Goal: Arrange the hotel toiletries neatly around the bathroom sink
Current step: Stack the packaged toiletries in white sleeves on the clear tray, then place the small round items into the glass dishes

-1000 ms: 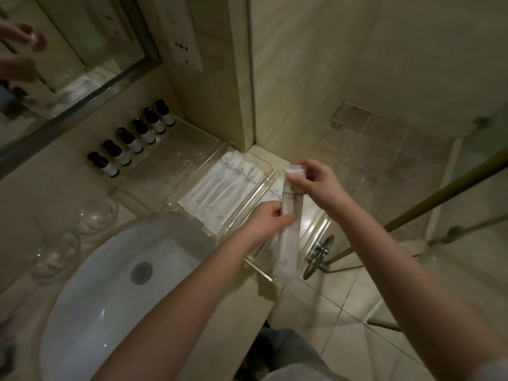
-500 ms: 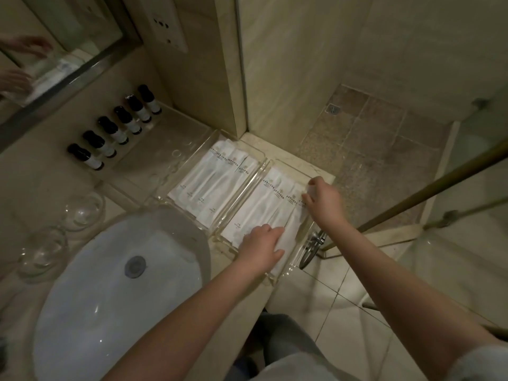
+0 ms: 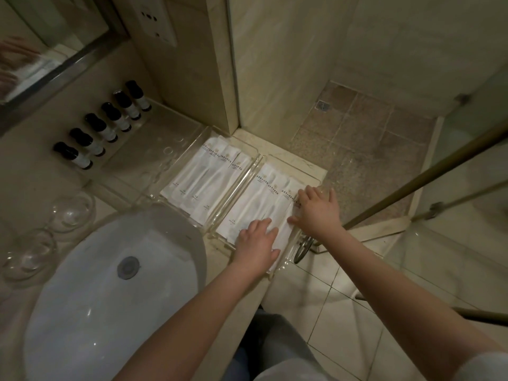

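Two clear acrylic trays sit side by side on the counter right of the white sink. The left tray holds several white sachets. In the right tray lie more white sachets. My left hand rests flat on the near ends of those sachets, fingers spread. My right hand lies flat on the rightmost sachet by the tray's right wall. Neither hand grips anything. Several small black-capped bottles stand in a row along the wall.
Two upturned glasses stand left of the sink. A mirror and a wall socket are above the counter. The counter ends just right of the right tray, beside a shower floor and a glass door rail.
One second ago both hands held a sachet upright above the right tray. It now lies in the tray, and both hands press flat on the sachets.
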The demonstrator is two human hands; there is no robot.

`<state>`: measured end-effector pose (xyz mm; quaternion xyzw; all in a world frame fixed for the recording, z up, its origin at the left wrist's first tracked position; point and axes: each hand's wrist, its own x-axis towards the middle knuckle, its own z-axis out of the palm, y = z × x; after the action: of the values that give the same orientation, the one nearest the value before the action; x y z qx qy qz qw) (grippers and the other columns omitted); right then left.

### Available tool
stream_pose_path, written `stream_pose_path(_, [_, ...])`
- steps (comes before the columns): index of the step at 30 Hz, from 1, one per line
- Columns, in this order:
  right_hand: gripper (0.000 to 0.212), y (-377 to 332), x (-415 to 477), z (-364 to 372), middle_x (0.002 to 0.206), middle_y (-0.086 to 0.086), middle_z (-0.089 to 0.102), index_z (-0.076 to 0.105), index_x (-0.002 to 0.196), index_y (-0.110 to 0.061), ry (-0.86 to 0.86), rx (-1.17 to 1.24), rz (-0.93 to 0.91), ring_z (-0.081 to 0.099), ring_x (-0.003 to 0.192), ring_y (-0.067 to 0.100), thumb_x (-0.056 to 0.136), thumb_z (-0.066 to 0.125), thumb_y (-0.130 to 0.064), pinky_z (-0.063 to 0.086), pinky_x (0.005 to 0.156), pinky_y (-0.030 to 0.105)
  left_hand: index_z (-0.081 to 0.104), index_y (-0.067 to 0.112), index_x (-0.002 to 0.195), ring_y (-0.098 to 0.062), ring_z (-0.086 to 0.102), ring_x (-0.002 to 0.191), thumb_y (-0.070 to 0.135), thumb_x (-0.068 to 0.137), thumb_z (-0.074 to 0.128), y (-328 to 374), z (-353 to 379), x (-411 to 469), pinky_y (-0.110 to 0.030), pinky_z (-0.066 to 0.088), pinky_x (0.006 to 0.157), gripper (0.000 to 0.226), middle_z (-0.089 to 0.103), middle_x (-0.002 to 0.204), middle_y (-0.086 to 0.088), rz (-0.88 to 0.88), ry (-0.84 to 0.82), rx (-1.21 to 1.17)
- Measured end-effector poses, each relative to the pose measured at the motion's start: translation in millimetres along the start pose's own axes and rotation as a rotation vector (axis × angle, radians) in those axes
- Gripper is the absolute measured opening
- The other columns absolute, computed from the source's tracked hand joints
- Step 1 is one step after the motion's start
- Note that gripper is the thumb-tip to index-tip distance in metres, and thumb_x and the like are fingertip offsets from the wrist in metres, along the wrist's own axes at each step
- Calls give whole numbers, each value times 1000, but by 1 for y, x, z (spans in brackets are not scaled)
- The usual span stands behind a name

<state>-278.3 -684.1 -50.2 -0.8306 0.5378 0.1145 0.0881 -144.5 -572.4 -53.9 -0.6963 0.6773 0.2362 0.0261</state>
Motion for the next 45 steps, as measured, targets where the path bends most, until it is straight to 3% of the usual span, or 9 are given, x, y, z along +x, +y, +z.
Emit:
stream_pose_path(7, [79,-8,1,-4,157,9,16,18,147,-15,-100,58,33,12,146,25,86,53,-50,4,115,57,31,22,141,-26,19,140,37,92,49,0,1,-1,-44,26,109,55,18,155,-5,-14,-5,24])
stream_pose_path(13, [57,-9,8,-11,158,7,18,22,147,-22,53,161,-136,17,145,20,96,39,-41,9,116,51,25,25,144,-25,13,142,38,91,49,-8,-2,-5,-42,22,110,60,14,156,-4,-19,37,9])
stream_pose_path(17, [64,-18,14,-7,160,5,-2,4,150,-27,-117,-1,-293,-1,148,22,96,34,-47,4,117,51,8,23,149,-22,-8,147,45,93,43,-19,2,-11,-45,7,118,69,-5,160,-3,-123,17,-19])
stream_pose_path(21, [64,-22,17,-4,160,5,-4,2,150,-27,-161,-65,-302,-6,147,24,97,32,-47,2,117,53,6,23,149,-22,-12,147,49,93,41,-23,1,-11,-46,3,118,71,-10,159,-5,-176,-51,-25])
stream_pose_path(27, [62,-44,8,-23,160,7,8,15,149,-22,-42,74,-307,4,147,26,96,41,-40,12,117,51,18,21,148,-22,-1,148,44,93,42,-33,-17,-21,-48,9,119,63,4,160,-4,-190,51,-111])
stream_pose_path(32, [54,-98,-14,-45,145,12,41,38,141,-15,69,267,-449,38,131,33,92,53,-30,39,103,44,41,20,138,-24,18,144,36,91,49,-65,-40,-68,-40,22,113,50,24,155,-6,-306,264,-202])
stream_pose_path(40, [45,-245,-84,-48,133,9,53,50,131,-13,-38,332,-859,49,122,30,89,58,-25,43,100,38,50,15,132,-24,28,139,31,90,53,-147,-33,-226,-33,25,111,45,38,148,-6,-694,502,-326])
stream_pose_path(45, [41,-330,-138,-33,132,6,55,51,131,-15,-142,237,-1127,52,119,26,91,55,-27,43,96,35,54,13,128,-24,34,134,29,89,55,-178,-1,-329,-29,24,110,42,43,144,-7,-1002,618,-412])
